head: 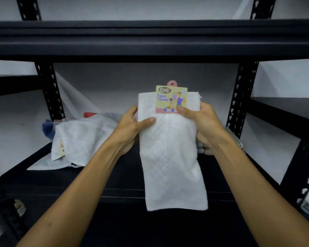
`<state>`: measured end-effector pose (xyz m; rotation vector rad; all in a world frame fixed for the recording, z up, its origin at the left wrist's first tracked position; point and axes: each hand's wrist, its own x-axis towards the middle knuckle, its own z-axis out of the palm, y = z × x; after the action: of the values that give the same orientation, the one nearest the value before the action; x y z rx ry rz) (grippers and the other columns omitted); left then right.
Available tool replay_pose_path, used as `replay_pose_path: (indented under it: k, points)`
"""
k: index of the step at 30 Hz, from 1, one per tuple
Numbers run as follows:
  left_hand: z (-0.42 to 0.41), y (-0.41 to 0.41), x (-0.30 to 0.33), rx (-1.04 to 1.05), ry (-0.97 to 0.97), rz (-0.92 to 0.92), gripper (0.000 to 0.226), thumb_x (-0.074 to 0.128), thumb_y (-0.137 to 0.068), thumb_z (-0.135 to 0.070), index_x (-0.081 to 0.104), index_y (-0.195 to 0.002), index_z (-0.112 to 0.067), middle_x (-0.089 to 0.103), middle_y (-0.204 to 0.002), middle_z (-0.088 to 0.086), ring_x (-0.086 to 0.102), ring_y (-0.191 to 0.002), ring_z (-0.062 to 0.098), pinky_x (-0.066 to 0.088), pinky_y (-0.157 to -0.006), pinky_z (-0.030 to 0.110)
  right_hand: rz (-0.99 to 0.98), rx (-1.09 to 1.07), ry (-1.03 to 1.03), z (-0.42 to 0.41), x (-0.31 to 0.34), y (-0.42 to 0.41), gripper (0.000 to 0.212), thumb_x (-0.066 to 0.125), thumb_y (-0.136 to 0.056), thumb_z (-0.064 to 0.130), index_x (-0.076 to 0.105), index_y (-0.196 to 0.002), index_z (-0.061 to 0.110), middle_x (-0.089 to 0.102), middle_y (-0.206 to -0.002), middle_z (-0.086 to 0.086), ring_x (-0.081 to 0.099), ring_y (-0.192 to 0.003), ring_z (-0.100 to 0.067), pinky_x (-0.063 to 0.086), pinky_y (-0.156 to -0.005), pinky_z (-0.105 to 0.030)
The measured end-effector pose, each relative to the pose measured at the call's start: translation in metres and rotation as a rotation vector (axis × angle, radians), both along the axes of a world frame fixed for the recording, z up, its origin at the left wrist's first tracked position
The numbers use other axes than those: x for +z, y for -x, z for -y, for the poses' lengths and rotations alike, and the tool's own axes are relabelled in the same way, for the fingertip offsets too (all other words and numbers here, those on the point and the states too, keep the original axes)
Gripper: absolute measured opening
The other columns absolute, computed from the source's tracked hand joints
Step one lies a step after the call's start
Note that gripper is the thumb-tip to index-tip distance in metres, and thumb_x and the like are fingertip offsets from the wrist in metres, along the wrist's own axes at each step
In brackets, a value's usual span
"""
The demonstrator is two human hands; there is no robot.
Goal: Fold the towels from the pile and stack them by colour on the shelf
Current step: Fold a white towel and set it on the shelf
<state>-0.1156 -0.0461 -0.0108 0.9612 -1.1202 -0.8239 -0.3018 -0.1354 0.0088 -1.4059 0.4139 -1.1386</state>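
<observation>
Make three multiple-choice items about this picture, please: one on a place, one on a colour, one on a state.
1. Where does the pile of unfolded towels lie?
A. on the shelf, left of the hands
B. on the floor
C. on the top shelf

2. What colour is the held towel?
A. blue
B. white
C. red

3. How is the held towel held?
A. by the left hand alone
B. by no hand
C. by both hands, near its top

Key: 1 A, it rests on the black shelf beside the left hand. 2 B, its cloth is white under the paper label. 3 C, the left hand and the right hand grip its edges.
</observation>
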Motion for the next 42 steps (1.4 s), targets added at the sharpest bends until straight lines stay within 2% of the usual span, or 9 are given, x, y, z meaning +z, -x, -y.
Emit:
replay_pose_path:
  k: [6, 12, 16, 21, 25, 29, 33, 38, 42]
  points:
    - [0.004, 0.005, -0.018, -0.006, -0.108, 0.11, 0.029, 0.063, -0.091, -0.006, 0.062, -0.12, -0.001, 0.072, -0.111, 0.013, 0.068, -0.103, 0.032, 0.059, -0.084, 0.039, -0.341, 0.005, 0.114, 0.013, 0.013, 0.018, 0.031, 0.075, -0.079, 0.0, 0.066, -0.108, 0.007, 0.075, -0.096, -0.012, 0.073, -0.08, -0.022, 0.06, -0.07, -0.03]
    - [0.006, 0.004, -0.044, -0.147, -0.047, 0.141, 0.08, 0.066, -0.087, 0.001, 0.035, -0.139, -0.052, 0.061, -0.131, -0.011, 0.064, -0.115, 0.018, 0.056, -0.087, 0.038, -0.099, -0.159, -0.014, 0.038, 0.014, 0.019, 0.033, 0.073, -0.078, -0.007, 0.066, -0.105, 0.011, 0.075, -0.095, -0.013, 0.073, -0.075, -0.023, 0.061, -0.069, -0.032]
    - [0.001, 0.001, -0.08, -0.289, -0.229, 0.409, 0.034, 0.062, -0.089, 0.004, 0.066, -0.119, -0.012, 0.071, -0.109, -0.006, 0.067, -0.102, 0.015, 0.053, -0.083, 0.023, 0.025, -0.231, -0.067, 0.056, 0.012, 0.031, 0.03, 0.07, -0.081, -0.008, 0.064, -0.105, 0.009, 0.073, -0.102, -0.016, 0.073, -0.085, -0.028, 0.06, -0.079, -0.041]
    - [-0.004, -0.038, -0.095, -0.084, -0.27, -0.016, 0.017, 0.058, -0.091, 0.0, 0.071, -0.088, -0.01, 0.07, -0.088, 0.008, 0.063, -0.072, 0.02, 0.051, -0.056, 0.026, 0.04, -0.29, -0.141, 0.071, 0.001, 0.06, 0.037, 0.068, -0.078, -0.013, 0.061, -0.112, -0.002, 0.072, -0.101, -0.021, 0.073, -0.078, -0.027, 0.061, -0.068, -0.036]
    - [0.008, -0.089, -0.083, 0.162, -0.319, -0.226, 0.015, 0.057, -0.093, -0.002, 0.067, -0.099, -0.012, 0.07, -0.093, 0.01, 0.066, -0.074, 0.019, 0.058, -0.06, 0.027, -0.259, -0.307, -0.218, 0.075, -0.03, 0.073, 0.039, 0.07, -0.076, -0.012, 0.058, -0.112, 0.0, 0.068, -0.103, -0.023, 0.071, -0.063, -0.02, 0.059, -0.057, -0.029]
    - [0.021, -0.114, -0.081, 0.206, -0.545, -0.049, 0.013, 0.061, -0.092, -0.002, 0.069, -0.102, -0.004, 0.069, -0.101, 0.012, 0.067, -0.084, 0.022, 0.059, -0.06, 0.027, -0.443, -0.184, -0.386, 0.062, -0.08, 0.072, 0.04, 0.065, -0.08, -0.015, 0.053, -0.111, 0.009, 0.069, -0.093, -0.019, 0.07, -0.06, -0.02, 0.058, -0.051, -0.029]
    - [0.039, -0.107, -0.102, 0.493, -0.441, 0.041, 0.01, 0.069, -0.085, 0.001, 0.069, -0.085, -0.009, 0.069, -0.091, 0.01, 0.066, -0.093, 0.031, 0.057, -0.083, 0.039, -0.659, -0.268, -0.363, 0.042, -0.127, 0.068, 0.038, 0.072, -0.081, -0.004, 0.054, -0.111, 0.011, 0.068, -0.092, -0.017, 0.068, -0.06, -0.019, 0.052, -0.047, -0.027]
    - [0.018, -0.078, -0.135, 0.715, -0.197, 0.702, 0.016, 0.066, -0.088, -0.01, 0.066, -0.103, -0.015, 0.064, -0.102, -0.002, 0.058, -0.094, 0.016, 0.043, -0.082, 0.027, -1.005, -0.669, 0.234, 0.034, -0.148, 0.07, 0.042, 0.078, -0.079, 0.017, 0.06, -0.117, 0.015, 0.057, -0.116, -0.011, 0.056, -0.104, -0.028, 0.045, -0.08, -0.03]
    - [-0.026, -0.061, -0.156, 0.518, -0.043, 1.041, 0.023, 0.067, -0.085, -0.036, 0.071, -0.098, -0.017, 0.066, -0.1, -0.006, 0.057, -0.096, 0.014, 0.042, -0.082, 0.027, -0.957, -0.451, 0.606, 0.023, -0.154, 0.077, 0.029, 0.077, -0.08, 0.036, 0.071, -0.104, 0.022, 0.057, -0.107, 0.008, 0.05, -0.106, -0.013, 0.036, -0.086, -0.024]
